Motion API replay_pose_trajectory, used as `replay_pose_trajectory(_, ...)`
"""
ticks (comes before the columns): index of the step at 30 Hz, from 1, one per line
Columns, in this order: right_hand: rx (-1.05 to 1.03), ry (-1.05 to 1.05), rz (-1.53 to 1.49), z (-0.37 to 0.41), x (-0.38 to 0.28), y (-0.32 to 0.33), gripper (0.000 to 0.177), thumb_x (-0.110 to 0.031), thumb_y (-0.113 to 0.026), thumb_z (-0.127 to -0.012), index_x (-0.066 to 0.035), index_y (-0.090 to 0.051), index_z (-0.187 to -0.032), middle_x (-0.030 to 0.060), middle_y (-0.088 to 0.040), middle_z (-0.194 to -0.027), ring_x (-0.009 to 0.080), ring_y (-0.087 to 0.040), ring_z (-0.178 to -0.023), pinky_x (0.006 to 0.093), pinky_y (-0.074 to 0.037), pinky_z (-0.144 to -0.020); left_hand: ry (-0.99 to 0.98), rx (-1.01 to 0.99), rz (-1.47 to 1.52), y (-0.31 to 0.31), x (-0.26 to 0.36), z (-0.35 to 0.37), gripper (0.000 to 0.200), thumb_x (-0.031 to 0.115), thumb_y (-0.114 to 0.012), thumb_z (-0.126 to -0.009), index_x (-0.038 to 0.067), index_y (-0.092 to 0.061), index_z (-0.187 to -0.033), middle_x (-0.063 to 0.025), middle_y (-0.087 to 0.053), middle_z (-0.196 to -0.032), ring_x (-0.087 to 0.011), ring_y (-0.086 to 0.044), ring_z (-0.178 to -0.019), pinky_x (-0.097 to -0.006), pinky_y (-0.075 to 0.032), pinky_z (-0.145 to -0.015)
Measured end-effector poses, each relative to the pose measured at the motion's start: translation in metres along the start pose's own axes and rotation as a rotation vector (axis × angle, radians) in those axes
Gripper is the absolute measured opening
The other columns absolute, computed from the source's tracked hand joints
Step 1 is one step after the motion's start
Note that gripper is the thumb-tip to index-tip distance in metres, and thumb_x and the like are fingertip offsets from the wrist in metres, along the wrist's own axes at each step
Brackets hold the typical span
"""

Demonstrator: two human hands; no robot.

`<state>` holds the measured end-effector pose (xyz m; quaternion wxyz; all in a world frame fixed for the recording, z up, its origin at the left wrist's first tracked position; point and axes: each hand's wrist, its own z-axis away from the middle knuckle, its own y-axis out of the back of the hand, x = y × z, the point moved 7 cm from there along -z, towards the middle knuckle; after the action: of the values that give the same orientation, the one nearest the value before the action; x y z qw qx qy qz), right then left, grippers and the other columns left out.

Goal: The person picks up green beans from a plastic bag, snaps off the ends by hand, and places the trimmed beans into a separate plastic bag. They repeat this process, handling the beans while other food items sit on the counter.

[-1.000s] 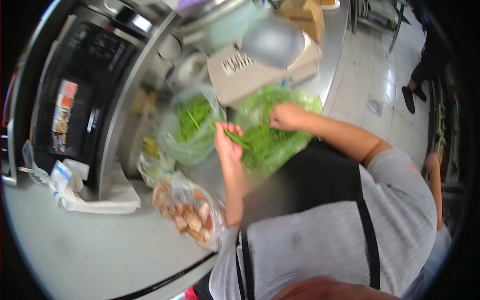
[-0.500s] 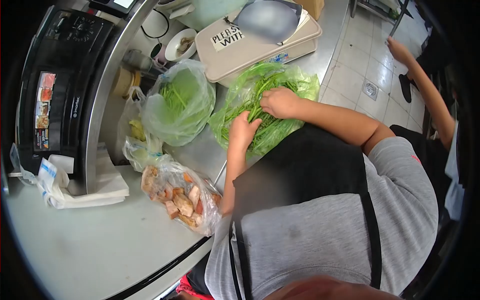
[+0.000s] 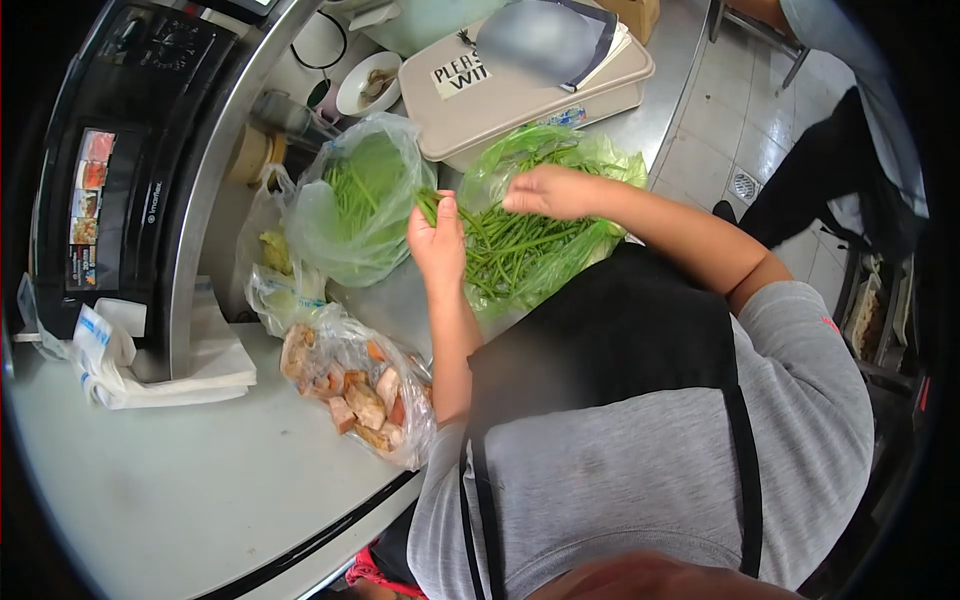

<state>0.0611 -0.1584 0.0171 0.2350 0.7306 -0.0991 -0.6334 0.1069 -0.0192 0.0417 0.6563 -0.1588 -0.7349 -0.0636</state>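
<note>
My left hand (image 3: 437, 228) is closed around a small bunch of green vegetable stalks (image 3: 428, 203), between the two bags of greens. My right hand (image 3: 550, 192) hovers over the open green plastic bag (image 3: 608, 168), its fingers drawn together; whatever they may hold is hidden. A loose heap of long thin green stalks (image 3: 515, 248) lies in that bag. To the left of my left hand stands a clear plastic bag (image 3: 400, 150) with more cut greens (image 3: 355, 195) inside. Below it, next to my left forearm, a clear bag holds chunks of meat (image 3: 365, 402).
A lidded beige box (image 3: 500, 115) with a notebook (image 3: 590, 60) on top stands behind the bags. A white bowl (image 3: 368, 85) is beside it. At left are a black appliance (image 3: 150, 130) and folded white bags (image 3: 190, 385). Another person (image 3: 830, 150) is at upper right.
My left hand has moved left out of the green bag with stalks in it. My right hand has shifted slightly left and lifted off the heap. The other person has moved at upper right.
</note>
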Motion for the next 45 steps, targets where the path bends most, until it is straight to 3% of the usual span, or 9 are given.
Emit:
replay_pose_trajectory(6,-0.067,0.003,-0.169,-0.004,-0.013,-0.038,0.02,-0.023,-0.056,-0.075,-0.004,-0.056,-0.08,0.0063,-0.058,-0.07,0.0131,-0.052,-0.062,0.0267,-0.042,-0.059,-0.133,0.038,0.059,-0.006,0.018,0.006,0.011,0.011,-0.051,-0.08,0.002,-0.048,-0.084,0.0017,-0.041,-0.056,-0.0041,-0.035,-0.042,-0.0179,-0.028,-0.038)
replay_pose_trajectory(12,0.036,-0.173,-0.45,-0.011,0.001,-0.038,0.017,-0.021,-0.053,-0.076,-0.004,-0.056,-0.078,0.0017,-0.055,-0.068,0.0096,-0.049,-0.059,0.023,-0.041,-0.055,-0.156,0.096,0.17,-0.002,0.018,0.01,0.014,0.013,-0.049,-0.081,0.002,-0.044,-0.088,0.0,-0.039,-0.056,-0.0066,-0.036,-0.044,-0.0195,-0.03,-0.039)
replay_pose_trajectory(24,-0.167,-0.387,-0.826,-0.003,-0.004,-0.049,0.021,-0.025,-0.048,-0.081,-0.006,-0.055,-0.086,-0.0011,-0.052,-0.072,0.0062,-0.045,-0.059,0.0189,-0.038,-0.055,-0.337,0.27,0.106,0.01,0.021,0.009,0.014,0.016,-0.047,-0.082,0.004,-0.04,-0.087,-0.0008,-0.04,-0.061,-0.0068,-0.036,-0.046,-0.0195,-0.031,-0.042)
replay_pose_trajectory(30,-0.08,-0.366,-0.697,-0.007,0.006,-0.047,0.023,-0.028,-0.048,-0.08,-0.007,-0.057,-0.082,-0.0021,-0.051,-0.065,0.0067,-0.043,-0.056,0.0208,-0.036,-0.049,-0.529,0.323,-0.218,0.02,0.018,0.008,0.012,0.013,-0.045,-0.082,0.003,-0.041,-0.087,-0.0006,-0.041,-0.064,-0.0055,-0.035,-0.048,-0.0192,-0.03,-0.043)
replay_pose_trajectory(32,-0.057,-0.174,-0.266,-0.01,-0.002,-0.035,0.022,-0.026,-0.049,-0.08,-0.006,-0.056,-0.081,-0.0005,-0.051,-0.064,0.0084,-0.045,-0.056,0.0223,-0.038,-0.052,-0.651,0.333,-0.389,0.013,0.028,0.013,0.01,0.011,-0.044,-0.082,0.003,-0.041,-0.087,-0.0003,-0.042,-0.065,-0.005,-0.035,-0.048,-0.0191,-0.03,-0.043)
replay_pose_trajectory(36,0.232,-0.054,0.064,-0.012,-0.004,-0.01,0.019,-0.023,-0.051,-0.079,-0.004,-0.055,-0.079,0.002,-0.053,-0.063,0.0103,-0.048,-0.058,0.0244,-0.04,-0.056,-0.312,0.244,0.007,0.015,0.0,0.007,0.011,0.011,-0.047,-0.081,0.003,-0.042,-0.086,-0.0018,-0.042,-0.066,-0.0081,-0.038,-0.054,-0.0218,-0.034,-0.048)
replay_pose_trajectory(40,0.403,0.024,-0.499,-0.014,-0.005,0.013,0.014,-0.018,-0.048,-0.08,-0.004,-0.053,-0.078,0.0013,-0.051,-0.063,0.0082,-0.048,-0.059,0.0238,-0.041,-0.057,0.017,0.314,0.374,0.022,-0.024,0.002,0.013,0.015,-0.047,-0.082,0.006,-0.038,-0.084,-0.0006,-0.038,-0.061,-0.0079,-0.035,-0.046,-0.0232,-0.031,-0.041)
replay_pose_trajectory(43,0.369,-0.024,-0.464,-0.014,-0.002,0.033,0.013,-0.016,-0.044,-0.084,-0.004,-0.051,-0.081,-0.0034,-0.047,-0.066,0.0053,-0.045,-0.061,0.0198,-0.039,-0.058,0.085,0.332,0.415,0.037,-0.042,0.002,0.014,0.015,-0.049,-0.081,0.007,-0.038,-0.082,-0.0007,-0.039,-0.061,-0.0078,-0.035,-0.045,-0.0227,-0.031,-0.04)
replay_pose_trajectory(45,0.38,0.001,0.052,-0.006,0.013,0.037,0.01,-0.013,-0.048,-0.077,-0.006,-0.054,-0.081,0.0032,-0.053,-0.072,0.0146,-0.052,-0.067,0.0282,-0.043,-0.062,0.133,0.283,0.317,0.036,-0.046,0.001,0.014,0.015,-0.051,-0.079,0.007,-0.04,-0.082,-0.0008,-0.04,-0.061,-0.0078,-0.036,-0.046,-0.0223,-0.032,-0.041)
